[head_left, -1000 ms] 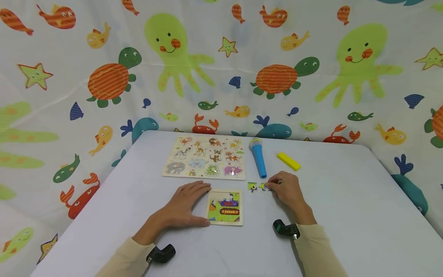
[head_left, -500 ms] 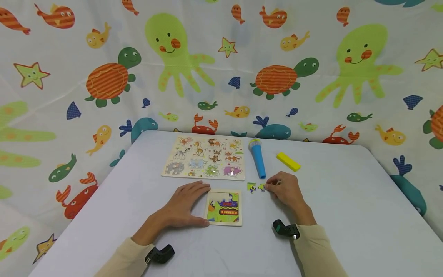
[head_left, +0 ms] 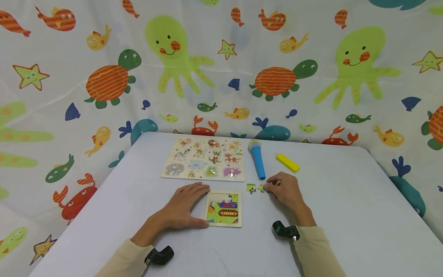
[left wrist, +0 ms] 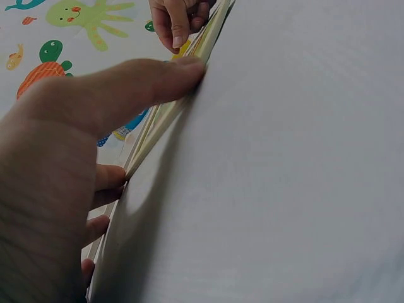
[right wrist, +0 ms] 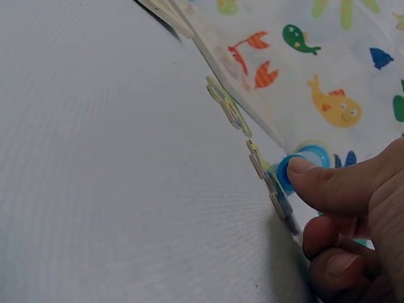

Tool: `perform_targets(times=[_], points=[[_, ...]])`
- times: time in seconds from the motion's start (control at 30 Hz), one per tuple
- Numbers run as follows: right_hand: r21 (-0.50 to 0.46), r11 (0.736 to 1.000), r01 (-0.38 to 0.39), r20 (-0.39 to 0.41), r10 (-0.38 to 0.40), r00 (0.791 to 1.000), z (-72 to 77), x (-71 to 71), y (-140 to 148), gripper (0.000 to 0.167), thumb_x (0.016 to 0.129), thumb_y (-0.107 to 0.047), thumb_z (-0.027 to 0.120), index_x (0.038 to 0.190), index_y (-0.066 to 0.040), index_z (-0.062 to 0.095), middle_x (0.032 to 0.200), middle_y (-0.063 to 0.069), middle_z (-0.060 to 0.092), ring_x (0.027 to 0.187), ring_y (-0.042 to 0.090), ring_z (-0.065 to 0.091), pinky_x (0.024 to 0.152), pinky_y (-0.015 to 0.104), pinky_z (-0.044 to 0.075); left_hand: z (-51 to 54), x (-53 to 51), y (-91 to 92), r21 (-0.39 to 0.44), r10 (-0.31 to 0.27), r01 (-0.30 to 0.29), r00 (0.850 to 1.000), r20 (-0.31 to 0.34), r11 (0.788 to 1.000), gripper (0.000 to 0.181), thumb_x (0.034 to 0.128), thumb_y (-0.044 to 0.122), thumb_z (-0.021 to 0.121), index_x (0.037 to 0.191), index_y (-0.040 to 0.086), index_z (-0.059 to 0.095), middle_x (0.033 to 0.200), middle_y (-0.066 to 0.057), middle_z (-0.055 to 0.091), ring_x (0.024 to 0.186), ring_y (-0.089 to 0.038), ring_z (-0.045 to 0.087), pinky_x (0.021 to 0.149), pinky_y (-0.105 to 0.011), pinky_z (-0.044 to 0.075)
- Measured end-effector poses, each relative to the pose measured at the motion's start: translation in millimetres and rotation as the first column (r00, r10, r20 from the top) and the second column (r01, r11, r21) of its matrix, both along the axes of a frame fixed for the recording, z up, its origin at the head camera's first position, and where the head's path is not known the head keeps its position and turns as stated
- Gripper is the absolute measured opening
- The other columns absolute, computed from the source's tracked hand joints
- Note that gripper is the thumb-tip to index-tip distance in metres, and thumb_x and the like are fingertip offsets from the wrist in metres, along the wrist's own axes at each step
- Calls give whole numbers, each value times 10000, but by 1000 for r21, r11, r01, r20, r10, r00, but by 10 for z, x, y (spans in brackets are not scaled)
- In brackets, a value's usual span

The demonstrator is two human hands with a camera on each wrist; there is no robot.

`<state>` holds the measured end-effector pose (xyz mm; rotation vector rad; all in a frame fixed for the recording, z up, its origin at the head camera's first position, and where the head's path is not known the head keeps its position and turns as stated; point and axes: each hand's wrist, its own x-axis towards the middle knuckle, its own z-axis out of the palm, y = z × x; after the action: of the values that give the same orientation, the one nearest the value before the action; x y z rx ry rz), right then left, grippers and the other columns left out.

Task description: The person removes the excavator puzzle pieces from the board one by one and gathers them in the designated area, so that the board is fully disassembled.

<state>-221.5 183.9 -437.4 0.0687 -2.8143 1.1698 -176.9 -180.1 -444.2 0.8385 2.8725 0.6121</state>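
Even brightness in the head view, dimmer wrist views, soft shadows on the white tabletop.

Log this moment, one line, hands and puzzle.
left hand: touching puzzle board | right hand: at loose piece, grip unclear | puzzle board: top incomplete

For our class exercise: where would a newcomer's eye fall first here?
Probably on the white cloth printed with colourful sea creatures, filling the background behind the white table. Next, perhaps, the blue toy microphone, lying right of the rectangular pale wooden animal puzzle. Nearer, a bare left hand touches the square wooden-framed vehicle puzzle.
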Motion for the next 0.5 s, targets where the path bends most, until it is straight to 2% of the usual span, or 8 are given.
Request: perform_targets(times=[0.27,0.5], points=[[-6,1000,6,-95,-7,995,100,12,-38,185,882,-181,795,1011,-50,784,954,75,692,736,204,572,575,263,497,-13,0,-6,9,-1,1,1000,-3,1000,1012,721,770,674,1544,231,439,1612,36,383,1529,-269,238,1186,-594,222],[-72,993,-89,-125,80,989,152,36,-109,216,874,-137,802,1064,-40,773,970,68,712,762,212,590,577,257,519,-15,-6,-3,12,-3,3,1000,-8,1000,1009,719,772,673,1542,236,441,1612,41,381,1530,-265,237,1183,-595,227]])
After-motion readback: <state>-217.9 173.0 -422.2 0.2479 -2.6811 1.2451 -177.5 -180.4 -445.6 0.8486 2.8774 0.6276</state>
